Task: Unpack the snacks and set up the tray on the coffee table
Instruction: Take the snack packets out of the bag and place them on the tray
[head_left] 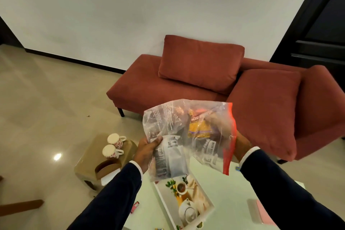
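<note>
On the white tabletop (pixel 224 198) nearest the camera lies the tray (pixel 186 203), printed with a teapot picture. Above it both hands hold up a clear zip bag (pixel 188 136) of snack packets. The left hand (pixel 147 153) pinches the lower corner shut; the right hand (pixel 240 145) sits behind the red zip edge, its grip hidden. If that edge gapes, packets could spill onto the tray. Printing on the packets is too blurred to read. Two mugs (pixel 113 145) stand on a side table beyond.
</note>
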Action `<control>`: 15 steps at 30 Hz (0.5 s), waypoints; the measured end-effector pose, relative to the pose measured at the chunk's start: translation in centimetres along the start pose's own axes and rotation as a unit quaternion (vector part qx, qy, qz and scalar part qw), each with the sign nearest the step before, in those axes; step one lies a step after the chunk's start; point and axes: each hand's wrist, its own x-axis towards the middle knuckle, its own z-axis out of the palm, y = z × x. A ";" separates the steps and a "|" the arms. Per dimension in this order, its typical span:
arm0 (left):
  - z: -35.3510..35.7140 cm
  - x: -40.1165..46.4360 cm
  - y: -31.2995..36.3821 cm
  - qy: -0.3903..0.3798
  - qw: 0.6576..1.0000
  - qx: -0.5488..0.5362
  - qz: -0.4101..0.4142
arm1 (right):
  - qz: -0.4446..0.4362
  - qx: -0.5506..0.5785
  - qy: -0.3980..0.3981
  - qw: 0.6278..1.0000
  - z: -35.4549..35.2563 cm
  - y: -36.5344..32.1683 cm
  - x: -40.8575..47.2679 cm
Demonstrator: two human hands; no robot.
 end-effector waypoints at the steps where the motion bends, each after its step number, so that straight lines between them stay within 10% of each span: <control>1: -0.4 0.3 -0.1 0.026 1.000 -0.007 -0.011 | 0.016 -0.002 -0.023 1.000 0.3 -0.2 -0.1; 8: -3.3 1.8 -2.1 0.179 0.982 -0.037 -0.036 | -0.051 -0.174 0.094 0.979 -0.3 0.8 0.6; 15: -8.5 1.6 -3.0 0.299 0.951 -0.082 -0.001 | -0.041 -0.041 0.259 0.964 -3.1 6.5 1.6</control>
